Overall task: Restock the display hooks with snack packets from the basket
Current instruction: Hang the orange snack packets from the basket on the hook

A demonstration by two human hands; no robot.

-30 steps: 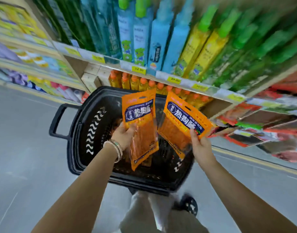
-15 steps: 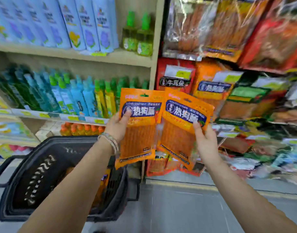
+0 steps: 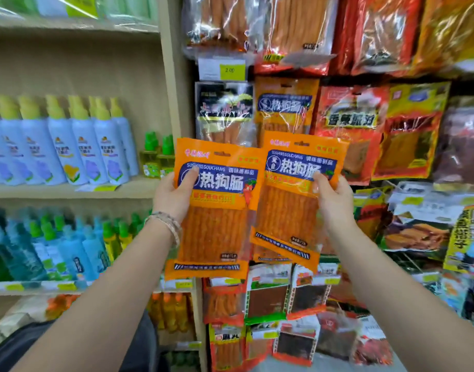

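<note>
While both hands are full, neither packet is on a hook yet: they are held upright, side by side, in front of the snack display. The left hand (image 3: 174, 194) grips the left packet (image 3: 217, 232) by its outer edge, thumb across the blue label and fingers hidden behind. The right hand (image 3: 333, 202) grips the right packet (image 3: 289, 210) the same way on its far side. Their inner edges meet or overlap; I cannot tell which lies on top. A hung packet (image 3: 284, 106) of the same kind sits just above the right one, next to a black packet (image 3: 223, 111), and the hooks themselves are hidden behind the stock. The main risk, I judge, is that no hand is free to guide the small hang slot (image 3: 301, 143), so it may miss the hook tip or tear. The film looks slick, and a one-edge grip could let a packet slide out. The crowded neighbours could be knocked loose, or a packet could land on the black one's hook. A dark shape at lower left may be the basket (image 3: 13, 350).
</note>
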